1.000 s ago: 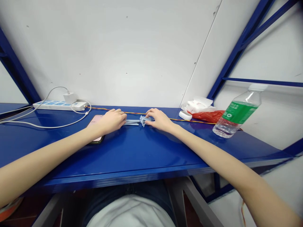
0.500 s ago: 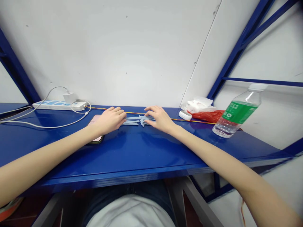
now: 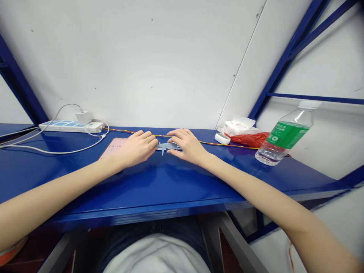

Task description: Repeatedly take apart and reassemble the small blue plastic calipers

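Observation:
A small grey-blue plastic caliper (image 3: 164, 146) lies on the blue table (image 3: 159, 182), between my two hands. My left hand (image 3: 136, 148) has curled fingers that pinch its left end. My right hand (image 3: 184, 144) rests its fingers on the right part, with the jaws showing in the gap between the hands. Most of the caliper is hidden under my fingers. A pink phone (image 3: 113, 146) lies just under my left wrist.
A white power strip (image 3: 71, 126) with a charger and white cable sits at the back left. A thin orange-yellow wire (image 3: 227, 145) runs along the wall. To the right stand a small white device (image 3: 222, 138), tissues on a red bag (image 3: 247, 137) and a tilted water bottle (image 3: 284, 138).
Both hands have come closer together. The caliper shows much shorter between them than before, and its jaws have shifted left.

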`<state>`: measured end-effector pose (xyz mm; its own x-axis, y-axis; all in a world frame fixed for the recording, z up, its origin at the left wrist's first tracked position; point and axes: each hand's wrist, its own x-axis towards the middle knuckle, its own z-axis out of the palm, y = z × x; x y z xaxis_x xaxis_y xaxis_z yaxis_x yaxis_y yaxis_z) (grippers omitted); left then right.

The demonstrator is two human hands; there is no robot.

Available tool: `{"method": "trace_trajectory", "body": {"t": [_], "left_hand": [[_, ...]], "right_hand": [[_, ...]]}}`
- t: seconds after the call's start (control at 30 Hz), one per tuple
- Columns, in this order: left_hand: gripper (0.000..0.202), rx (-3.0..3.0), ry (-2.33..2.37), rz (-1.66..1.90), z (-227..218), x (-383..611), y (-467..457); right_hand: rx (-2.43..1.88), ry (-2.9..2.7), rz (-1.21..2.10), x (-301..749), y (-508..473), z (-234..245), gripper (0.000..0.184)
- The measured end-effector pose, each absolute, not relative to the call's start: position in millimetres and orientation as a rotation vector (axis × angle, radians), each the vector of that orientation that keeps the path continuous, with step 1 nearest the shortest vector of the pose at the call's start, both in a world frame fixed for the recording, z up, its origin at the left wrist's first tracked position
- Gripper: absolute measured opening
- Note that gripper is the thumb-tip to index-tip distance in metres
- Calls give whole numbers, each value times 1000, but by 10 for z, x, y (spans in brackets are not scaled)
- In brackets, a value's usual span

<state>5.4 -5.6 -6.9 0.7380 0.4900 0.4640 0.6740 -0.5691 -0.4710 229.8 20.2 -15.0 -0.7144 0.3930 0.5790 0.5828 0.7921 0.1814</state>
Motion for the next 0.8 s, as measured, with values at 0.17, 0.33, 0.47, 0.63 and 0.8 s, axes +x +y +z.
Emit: {"method": "trace_trajectory", "body": {"t": [0.17,0.33,0.47,0.63,0.8], "left_hand": [[25,-2292,-858,-395,-92,29,-37],[25,-2245,-897,-414,-78,6,-15],[31,-2193,-1053,-433,-62,-71,37],[30,-2337,-1046,-385,-97,0,-65],[26,-2396,-1122,-414,-114,149,-221]], "right_hand": [[-735,-2447,-521,2316,208,-158,13],[-728,-2385,-574,2323,252,-180,11],[-812,-2321,-610,2408,356,-201,12],[-769,-2332,-607,2384,311,-205,10],[-624,-2358,-640,2299,183,-193,9]]}}
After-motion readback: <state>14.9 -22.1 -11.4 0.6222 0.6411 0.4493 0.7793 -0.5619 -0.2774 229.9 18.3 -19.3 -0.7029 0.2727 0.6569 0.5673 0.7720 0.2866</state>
